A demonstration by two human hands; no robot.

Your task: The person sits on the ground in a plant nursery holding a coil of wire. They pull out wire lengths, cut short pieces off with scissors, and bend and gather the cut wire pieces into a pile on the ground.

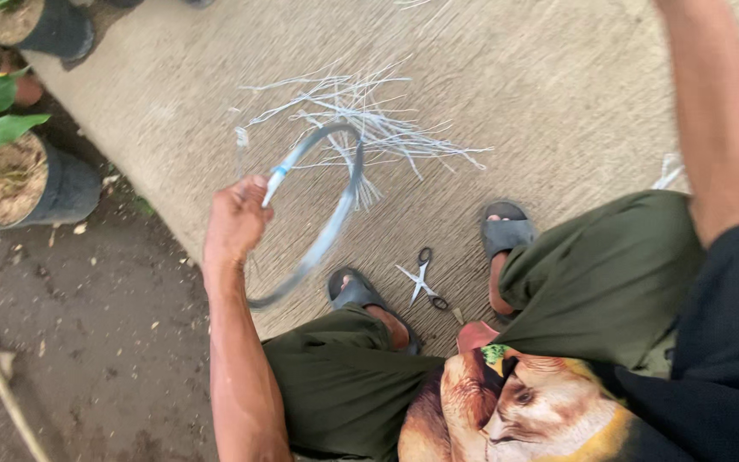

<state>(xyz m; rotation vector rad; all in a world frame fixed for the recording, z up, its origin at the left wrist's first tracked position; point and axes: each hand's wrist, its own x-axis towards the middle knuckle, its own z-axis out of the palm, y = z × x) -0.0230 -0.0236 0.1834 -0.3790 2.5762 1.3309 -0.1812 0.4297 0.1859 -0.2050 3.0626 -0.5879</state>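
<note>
Clearly the left hand (234, 218) is closed in a fist around a coil of grey wire (322, 227), gripping it at the upper left of the loop where a pale blue band wraps the strands; the coil hangs in the air above the concrete slab (173, 103), slightly blurred, so it seems to be swinging or turning. The right arm reaches up past the top edge of the view, and its hand is out of sight, so its grip cannot be told. Beyond the coil, a scatter of cut wire pieces (369, 120) lies fanned out on the slab, and a pair of scissors (422, 279) rests open on the concrete between the person's two sandalled feet, well apart from the coil. Black plant pots (53, 184) stand at the slab's left edge. Judging by this, the step in hand looks like drawing wire off the coil for cutting; a next move would call for steadying the loop, freeing an end, and bringing the scissors within reach.
</note>
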